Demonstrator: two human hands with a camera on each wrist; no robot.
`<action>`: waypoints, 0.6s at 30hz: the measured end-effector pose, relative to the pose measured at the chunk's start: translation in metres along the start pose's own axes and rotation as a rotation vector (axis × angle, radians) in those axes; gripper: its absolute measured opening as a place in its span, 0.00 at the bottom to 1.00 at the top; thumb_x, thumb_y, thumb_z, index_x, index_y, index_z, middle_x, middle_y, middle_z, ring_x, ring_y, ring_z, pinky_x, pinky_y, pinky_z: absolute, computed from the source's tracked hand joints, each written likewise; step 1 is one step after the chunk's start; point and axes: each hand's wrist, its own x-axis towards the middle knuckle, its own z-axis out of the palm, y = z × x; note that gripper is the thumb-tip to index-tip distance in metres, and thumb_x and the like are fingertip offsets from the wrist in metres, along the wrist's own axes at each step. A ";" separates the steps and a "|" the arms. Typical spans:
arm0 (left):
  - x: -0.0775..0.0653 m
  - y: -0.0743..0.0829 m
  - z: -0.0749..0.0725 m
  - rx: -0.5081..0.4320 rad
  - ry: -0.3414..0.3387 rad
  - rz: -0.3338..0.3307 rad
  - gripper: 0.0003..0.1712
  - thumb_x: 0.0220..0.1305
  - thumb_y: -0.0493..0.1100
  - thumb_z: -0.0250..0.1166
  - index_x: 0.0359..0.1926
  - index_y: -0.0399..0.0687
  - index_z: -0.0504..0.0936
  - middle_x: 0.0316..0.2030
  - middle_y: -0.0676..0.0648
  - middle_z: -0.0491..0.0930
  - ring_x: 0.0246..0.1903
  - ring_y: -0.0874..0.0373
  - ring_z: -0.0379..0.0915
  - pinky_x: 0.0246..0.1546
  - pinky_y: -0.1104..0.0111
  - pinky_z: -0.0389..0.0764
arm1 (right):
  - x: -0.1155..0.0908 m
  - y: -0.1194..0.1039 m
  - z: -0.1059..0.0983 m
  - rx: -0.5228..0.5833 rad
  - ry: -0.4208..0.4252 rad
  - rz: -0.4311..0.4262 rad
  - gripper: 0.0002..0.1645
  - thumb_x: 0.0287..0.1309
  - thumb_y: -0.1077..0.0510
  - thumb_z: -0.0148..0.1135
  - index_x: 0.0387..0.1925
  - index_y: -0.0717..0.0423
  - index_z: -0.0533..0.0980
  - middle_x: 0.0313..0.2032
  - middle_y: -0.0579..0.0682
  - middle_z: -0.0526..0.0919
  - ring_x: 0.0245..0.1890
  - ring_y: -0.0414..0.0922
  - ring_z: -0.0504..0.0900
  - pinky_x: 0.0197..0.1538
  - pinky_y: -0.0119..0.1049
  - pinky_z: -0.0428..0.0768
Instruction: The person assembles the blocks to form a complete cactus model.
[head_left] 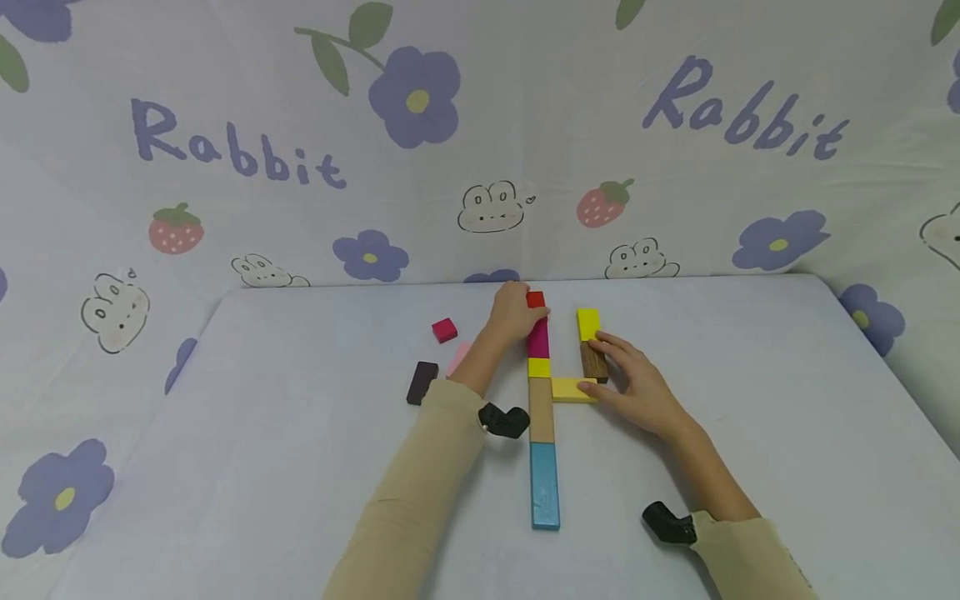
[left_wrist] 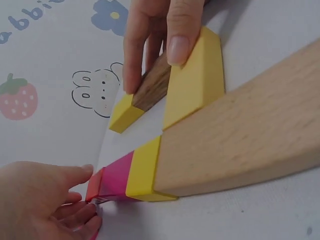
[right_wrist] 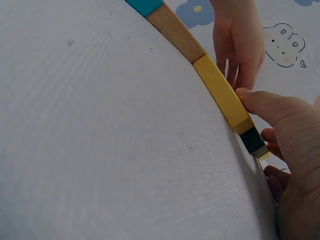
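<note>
A straight column of toy blocks runs away from me: a blue block [head_left: 545, 486], a tan block [head_left: 541, 410], a small yellow block [head_left: 539, 367], a magenta block [head_left: 537, 340] and a red block [head_left: 536, 300]. At the far end my left hand [head_left: 512, 313] pinches the red block between thumb and fingers. A pale yellow block [head_left: 566, 390] sticks out sideways from the tan one. My right hand [head_left: 637, 390] rests its thumb on that block's outer end. Its other fingers touch a brown wooden block [head_left: 593, 360], which lines up with a bright yellow block [head_left: 588, 323].
To the left of the column lie a crimson block [head_left: 445, 331] and a dark brown block [head_left: 422, 383]. A pink block [head_left: 457, 358] shows partly behind the left forearm. The white tabletop [head_left: 262, 467] meets a printed cloth backdrop [head_left: 420, 183] at the rear.
</note>
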 end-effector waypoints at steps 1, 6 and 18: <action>0.001 -0.001 0.000 0.005 0.007 0.007 0.31 0.77 0.44 0.64 0.72 0.32 0.71 0.67 0.36 0.75 0.66 0.46 0.71 0.69 0.64 0.75 | 0.000 0.000 0.000 -0.001 0.001 -0.001 0.42 0.65 0.49 0.70 0.74 0.63 0.69 0.77 0.65 0.64 0.78 0.67 0.60 0.75 0.70 0.61; 0.002 -0.007 0.003 0.017 0.030 0.050 0.29 0.78 0.42 0.62 0.73 0.32 0.72 0.69 0.36 0.75 0.70 0.45 0.69 0.75 0.62 0.68 | 0.000 0.000 0.001 0.003 0.000 -0.004 0.42 0.65 0.49 0.71 0.74 0.63 0.69 0.77 0.65 0.64 0.78 0.67 0.60 0.75 0.69 0.61; -0.002 -0.013 0.003 -0.068 0.011 0.059 0.28 0.77 0.41 0.64 0.71 0.34 0.75 0.66 0.37 0.77 0.65 0.46 0.71 0.72 0.62 0.73 | 0.000 -0.001 0.000 -0.005 0.001 -0.004 0.42 0.65 0.50 0.70 0.74 0.64 0.69 0.77 0.66 0.64 0.78 0.67 0.60 0.75 0.70 0.61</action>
